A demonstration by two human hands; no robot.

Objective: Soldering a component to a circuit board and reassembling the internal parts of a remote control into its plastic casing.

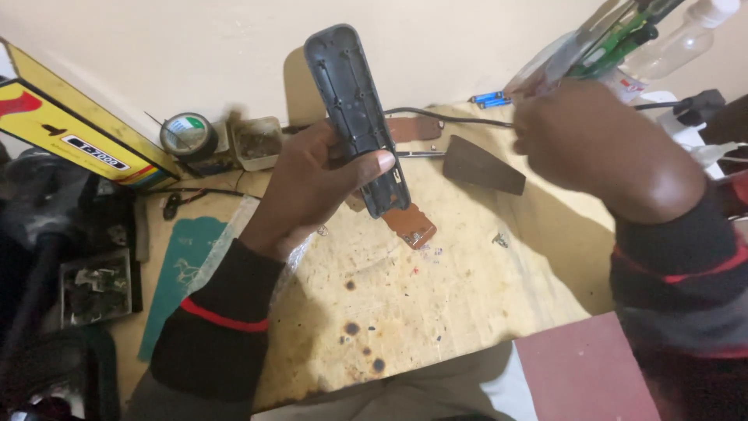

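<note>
Left hand [312, 187] raised, gripping; right hand [592, 140] fisted.

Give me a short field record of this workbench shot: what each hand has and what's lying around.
left hand: holds a long dark plastic casing, a brown circuit board sticking out below it
right hand: closed by a thin black cable; grip unclear
bench: stained, burn-marked wooden board
nearby: tape roll, dark wedge-shaped piece
</note>
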